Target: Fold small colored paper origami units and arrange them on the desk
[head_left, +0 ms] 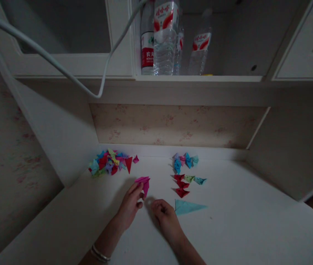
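My left hand [131, 202] pinches a bright pink folded paper piece [144, 183] between thumb and fingers, just above the white tabletop. To its right, my right hand [165, 213] is curled closed, apart from the pink paper, with nothing showing in its fingers. A light teal folded paper triangle [188, 207] lies right beside the right hand, its point facing right. Beyond it are small red folded papers [182, 186], a pale green one [189, 179] and a teal one [200, 180].
A heap of colourful folded papers [108, 162] lies at the back left, with a red triangle [129, 164] at its edge. Blue and pink folded pieces [182, 161] sit at the back right. Overhead, plastic bottles [165, 40] stand in a cabinet, and a white cable [62, 70] hangs down.
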`<state>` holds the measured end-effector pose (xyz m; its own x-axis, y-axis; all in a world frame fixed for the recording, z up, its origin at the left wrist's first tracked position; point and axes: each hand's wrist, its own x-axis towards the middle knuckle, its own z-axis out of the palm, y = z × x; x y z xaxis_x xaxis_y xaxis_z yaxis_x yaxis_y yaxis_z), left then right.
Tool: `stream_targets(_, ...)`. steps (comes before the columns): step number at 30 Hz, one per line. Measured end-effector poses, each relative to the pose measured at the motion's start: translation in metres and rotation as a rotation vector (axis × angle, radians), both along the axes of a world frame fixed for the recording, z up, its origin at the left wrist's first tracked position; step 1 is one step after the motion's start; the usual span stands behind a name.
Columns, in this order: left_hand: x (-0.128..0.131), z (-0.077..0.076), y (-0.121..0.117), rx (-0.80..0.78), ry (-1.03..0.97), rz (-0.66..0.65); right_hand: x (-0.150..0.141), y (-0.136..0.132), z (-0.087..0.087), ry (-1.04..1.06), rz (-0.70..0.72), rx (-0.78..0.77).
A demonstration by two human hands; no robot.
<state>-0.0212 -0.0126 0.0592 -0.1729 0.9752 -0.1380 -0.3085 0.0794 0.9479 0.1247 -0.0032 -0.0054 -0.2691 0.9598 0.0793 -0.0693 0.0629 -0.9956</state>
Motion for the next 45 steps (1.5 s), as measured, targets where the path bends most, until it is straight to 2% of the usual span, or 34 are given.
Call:
stream_targets(2, 0.002, -0.006, -0.005, -0.016, 0.038, 0.002, 0.0, 0.001, 0.003, 0.118, -0.017, -0.055)
stream_targets(5, 0.001, -0.014, -0.007, -0.018, 0.113, -0.02, -0.001, 0.002, 0.009, 0.302, -0.029, -0.22)
stream_targets(8, 0.0, -0.02, -0.006, 0.015, 0.17, -0.089, -0.001, 0.001, 0.013, 0.371, -0.06, -0.292)
stream_targets(11, -0.001, -0.024, -0.006, -0.001, 0.179, -0.143, 0.0, 0.0, 0.012, 0.351, -0.053, -0.286)
stream_targets(16, 0.001, -0.025, -0.009, 0.047, 0.256, -0.218, 0.001, -0.002, 0.008, 0.334, 0.062, -0.258)
stream_targets(20, 0.0, -0.02, -0.01, 0.021, 0.329, -0.2, 0.002, -0.002, 0.005, 0.336, 0.095, -0.227)
stream_targets(24, -0.001, -0.018, -0.012, 0.009, 0.285, -0.205, 0.002, -0.002, 0.004, 0.319, 0.104, -0.204)
stream_targets(29, 0.0, -0.022, -0.011, 0.053, 0.233, -0.145, 0.001, -0.005, 0.006, 0.344, 0.153, -0.183)
stream_targets(37, 0.0, -0.026, -0.012, 0.109, 0.145, -0.084, 0.001, -0.005, 0.015, 0.403, 0.087, -0.245)
stream_targets(45, 0.003, -0.022, -0.014, 0.15, 0.07, -0.195, 0.004, -0.004, 0.024, 0.48, -0.071, -0.265)
